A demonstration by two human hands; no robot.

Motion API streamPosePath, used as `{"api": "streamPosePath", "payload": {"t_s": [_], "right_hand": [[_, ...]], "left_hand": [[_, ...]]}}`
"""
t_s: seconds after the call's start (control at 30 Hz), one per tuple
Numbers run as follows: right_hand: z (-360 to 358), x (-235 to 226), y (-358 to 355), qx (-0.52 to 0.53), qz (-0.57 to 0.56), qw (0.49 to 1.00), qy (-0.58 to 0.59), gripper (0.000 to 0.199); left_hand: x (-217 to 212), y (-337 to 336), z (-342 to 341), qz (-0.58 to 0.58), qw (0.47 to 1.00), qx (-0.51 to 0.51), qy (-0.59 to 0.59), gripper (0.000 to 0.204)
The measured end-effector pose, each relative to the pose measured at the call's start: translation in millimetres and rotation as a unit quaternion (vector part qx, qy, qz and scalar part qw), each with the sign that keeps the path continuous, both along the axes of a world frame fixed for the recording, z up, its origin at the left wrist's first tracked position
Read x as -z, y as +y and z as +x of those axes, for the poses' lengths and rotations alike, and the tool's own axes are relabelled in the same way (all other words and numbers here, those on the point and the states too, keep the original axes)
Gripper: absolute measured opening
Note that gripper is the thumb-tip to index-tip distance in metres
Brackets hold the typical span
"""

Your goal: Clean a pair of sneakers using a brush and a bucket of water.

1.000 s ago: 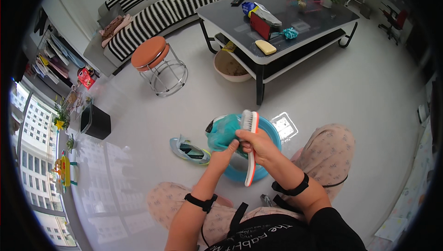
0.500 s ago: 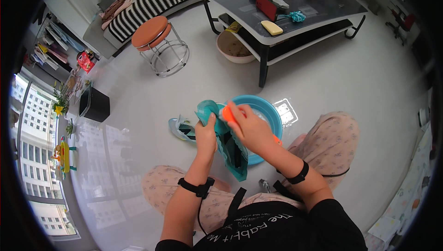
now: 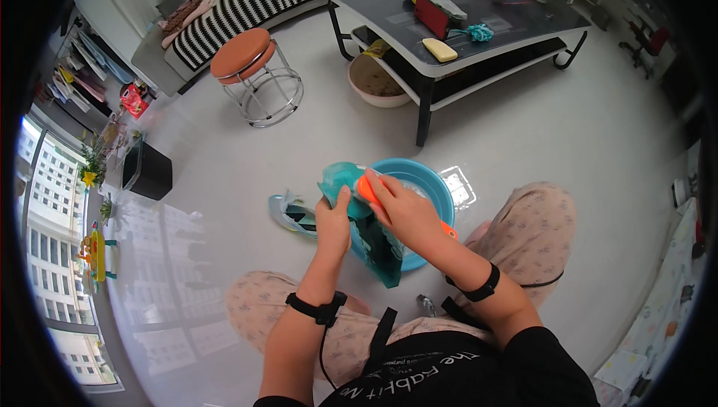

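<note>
A teal shoe [image 3: 379, 251] with dark parts is tilted over the round blue basin [image 3: 443, 183]. My left hand [image 3: 333, 220] is closed around its upper left side, thumb on top. My right hand [image 3: 406, 213] grips an orange scrub brush [image 3: 366, 189] and presses it to the shoe's upper end. The brush's orange handle end sticks out beyond the palm, and its bristles are mostly hidden. Some whitish suds show inside the basin. Just left of my left hand, a matching pale blue-green shoe [image 3: 288, 213] lies on the floor.
An orange-topped stool [image 3: 243, 56] stands ahead on the left. A dark coffee table [image 3: 486, 14] stands ahead, with a pale tub [image 3: 374, 87] beneath its near left corner. A black bin [image 3: 148, 171] sits to the left. My knees flank the basin.
The brush and right hand have shifted slightly against the shoe, and the shoe has tipped a little. The whole view has moved slightly. Both grips stay the same.
</note>
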State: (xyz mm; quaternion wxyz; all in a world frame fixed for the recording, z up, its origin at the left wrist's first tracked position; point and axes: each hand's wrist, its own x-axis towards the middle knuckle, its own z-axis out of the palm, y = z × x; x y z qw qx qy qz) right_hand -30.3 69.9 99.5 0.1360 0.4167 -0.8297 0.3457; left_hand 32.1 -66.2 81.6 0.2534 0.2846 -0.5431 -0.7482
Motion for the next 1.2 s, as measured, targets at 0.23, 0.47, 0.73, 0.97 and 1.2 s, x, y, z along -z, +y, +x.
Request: {"api": "streamPosePath", "payload": {"t_s": [0.23,0.47,0.73,0.97,1.2], "right_hand": [[-15.7,5.1,1.0,0.034,0.039,0.999,-0.007,0.052],[-13.9,1.6,8.2,-0.049,0.092,0.994,-0.026,0.054],[-12.6,-3.4,0.4,-0.018,0.01,0.999,-0.024,0.055],[-15.3,-3.2,-3.7,0.046,-0.003,0.999,0.01,0.053],[-1.8,-8.9,1.0,-0.019,0.025,0.999,0.001,0.054]], "left_hand": [[14.4,-0.2,5.8,-0.074,0.988,0.104,-0.085,0.031],[10.3,-7.1,2.8,-0.01,1.0,0.004,-0.015,0.033],[1.4,-10.6,0.4,-0.042,0.994,0.075,-0.069,0.027],[-10.9,1.8,-2.1,-0.021,0.988,0.13,-0.08,0.021],[-12.2,-0.7,-3.8,0.045,0.995,0.089,-0.03,0.018]]}}
